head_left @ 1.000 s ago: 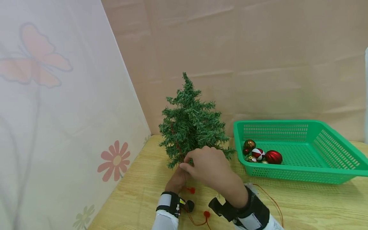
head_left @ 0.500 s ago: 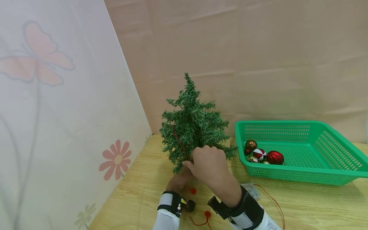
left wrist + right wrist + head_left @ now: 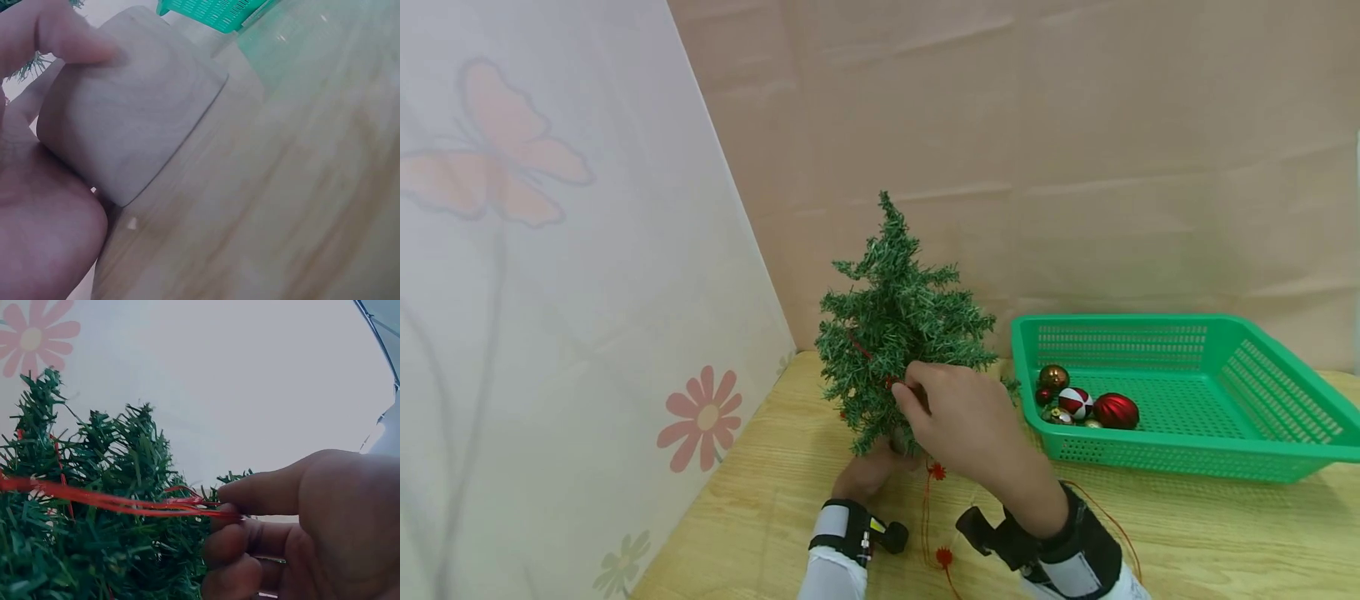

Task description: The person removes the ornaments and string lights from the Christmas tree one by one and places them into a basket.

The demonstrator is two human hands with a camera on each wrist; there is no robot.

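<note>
A small green artificial Christmas tree [image 3: 895, 308] stands upright on the table. My left hand [image 3: 868, 468] grips its round base [image 3: 134, 106], thumb on the side wall in the left wrist view. In front of the tree, my right hand [image 3: 970, 421] pinches the thin red wire of a light string [image 3: 125, 503] between thumb and index finger. Part of that wire lies against the branches at the left. Below my hands its loose length hangs to the table, with red spiky ornaments [image 3: 943, 557] on it. The pinched stretch is mostly hidden by my fingers in the head view.
A green plastic basket [image 3: 1150, 451] stands at the right. Several baubles lie in its left corner, including a shiny red one [image 3: 1116, 411] and a red-and-white one [image 3: 1076, 403]. A flowered white wall [image 3: 625, 333] bounds the left side. More wire runs right of my right wrist.
My right hand has risen slightly and moved right, drawing the red wire across the tree's front. A red ornament and wire now hang below it. My left hand stays low at the base.
</note>
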